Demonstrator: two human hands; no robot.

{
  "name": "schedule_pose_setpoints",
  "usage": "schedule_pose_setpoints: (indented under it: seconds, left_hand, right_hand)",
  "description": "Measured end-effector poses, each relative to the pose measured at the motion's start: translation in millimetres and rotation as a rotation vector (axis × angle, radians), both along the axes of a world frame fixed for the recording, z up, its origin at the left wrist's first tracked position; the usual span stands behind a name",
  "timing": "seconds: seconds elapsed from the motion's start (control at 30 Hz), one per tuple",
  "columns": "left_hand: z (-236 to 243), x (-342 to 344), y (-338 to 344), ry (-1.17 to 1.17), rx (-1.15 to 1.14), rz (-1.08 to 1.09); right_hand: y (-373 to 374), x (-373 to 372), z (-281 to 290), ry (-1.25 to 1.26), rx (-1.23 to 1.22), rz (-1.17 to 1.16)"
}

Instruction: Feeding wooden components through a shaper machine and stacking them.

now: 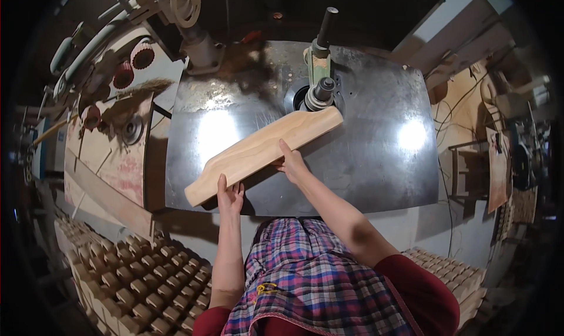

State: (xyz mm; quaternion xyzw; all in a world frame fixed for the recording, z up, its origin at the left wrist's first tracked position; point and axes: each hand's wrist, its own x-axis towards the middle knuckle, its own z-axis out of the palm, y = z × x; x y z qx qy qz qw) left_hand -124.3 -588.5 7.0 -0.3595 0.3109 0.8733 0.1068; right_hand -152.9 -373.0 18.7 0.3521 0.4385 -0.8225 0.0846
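Observation:
A long, pale wooden board point(258, 151) with shaped, narrower ends slants across the front of the metal machine table point(376, 177). My left hand point(231, 198) grips its near edge toward the left end, thumb on top and fingers underneath. Farther right, my right hand point(291, 162) holds the same edge, its thumb also lying on the upper face. The board's right end is close beside the upright machine spindle point(323, 90); whether they touch I cannot tell. A green arm point(319, 68) with a dark handle stands behind the spindle.
Stacks of shaped wooden pieces point(135, 283) stand at lower left, and another stack point(452, 271) at lower right. A side bench point(117, 165) on the left carries a brush point(144, 89) and a plank. A grey machine column point(202, 51) rises at the table's far left corner.

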Motion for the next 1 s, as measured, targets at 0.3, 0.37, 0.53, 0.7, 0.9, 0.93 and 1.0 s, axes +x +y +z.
schedule_pose_setpoints:
  seconds: [0.3, 0.37, 0.53, 0.7, 0.9, 0.93, 1.0]
  left_hand:
    - [-1.5, -1.6, -56.0, 0.018, -0.030, 0.013]
    - [-3.6, -5.3, -60.7, 0.021, -0.032, 0.026]
    - [-1.0, -6.7, -71.5, 0.017, -0.021, 0.060]
    - [13.5, -15.7, -60.8, -0.004, -0.024, 0.079]
    - [15.1, -14.9, -54.6, -0.032, -0.060, 0.110]
    - [15.2, -10.4, -48.2, -0.032, -0.063, 0.105]
    - [14.3, 0.5, -29.8, -0.027, -0.008, 0.079]
  right_hand:
    - [-54.0, -0.3, 10.5, 0.075, 0.054, 0.068]
    - [-60.1, -4.8, 12.5, 0.099, 0.048, 0.042]
    - [-63.7, -19.8, 13.7, 0.120, 0.064, 0.032]
    - [-57.1, -35.1, 14.2, 0.157, 0.071, 0.036]
    - [-47.2, -52.5, 13.7, 0.196, 0.096, 0.055]
    - [-46.4, -54.6, 12.8, 0.197, 0.106, 0.064]
    - [-42.3, -58.1, 11.5, 0.201, 0.129, 0.083]
